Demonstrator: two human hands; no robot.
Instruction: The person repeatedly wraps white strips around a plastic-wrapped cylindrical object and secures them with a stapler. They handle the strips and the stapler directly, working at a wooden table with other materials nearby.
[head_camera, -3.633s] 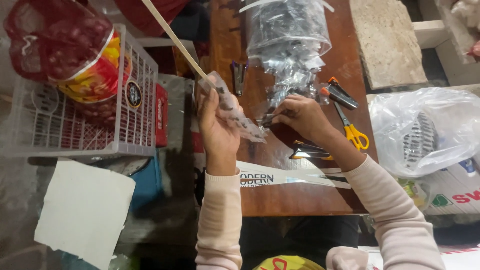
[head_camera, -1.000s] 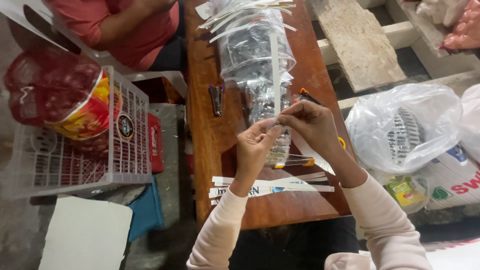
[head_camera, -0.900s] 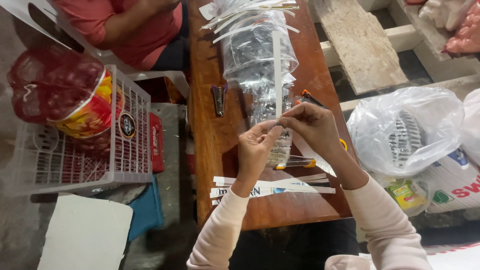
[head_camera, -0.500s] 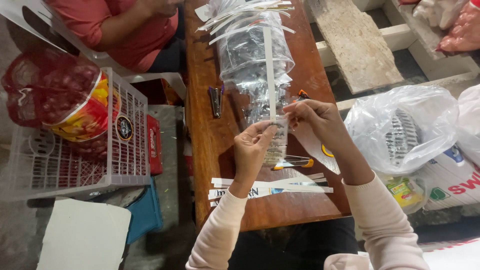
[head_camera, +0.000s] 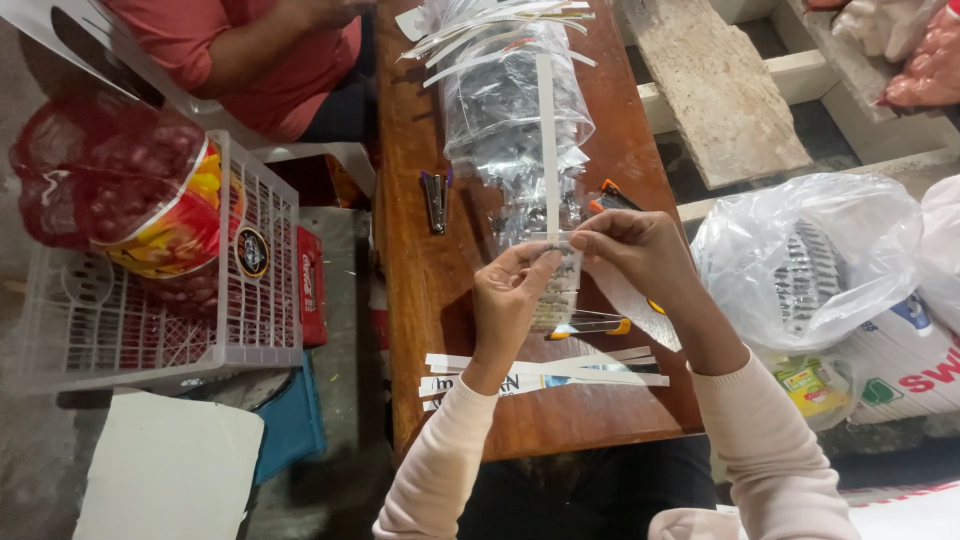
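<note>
My left hand (head_camera: 508, 300) and my right hand (head_camera: 640, 252) together pinch the top of a small clear plastic packet (head_camera: 560, 290) above a narrow wooden table (head_camera: 420, 290). A long white paper strip (head_camera: 548, 140) rises from the packet's top, held between my fingers. Behind the packet stands a large clear bag (head_camera: 515, 110) full of small filled packets, with more white strips across its top. Several white strips (head_camera: 545, 368) lie on the table near my wrists. Scissors with yellow-orange handles (head_camera: 590, 325) lie under my hands.
A stapler (head_camera: 436, 198) lies on the table's left part. A white plastic crate (head_camera: 160, 300) holds a red mesh bag at left. Another person in a red top (head_camera: 240, 50) sits at the far left. A white bag (head_camera: 810, 265) with packets sits at right.
My hands went from handling a crumpled packet and a wooden stick to holding a small packet upright with a white strip. The strip now stands more vertical.
</note>
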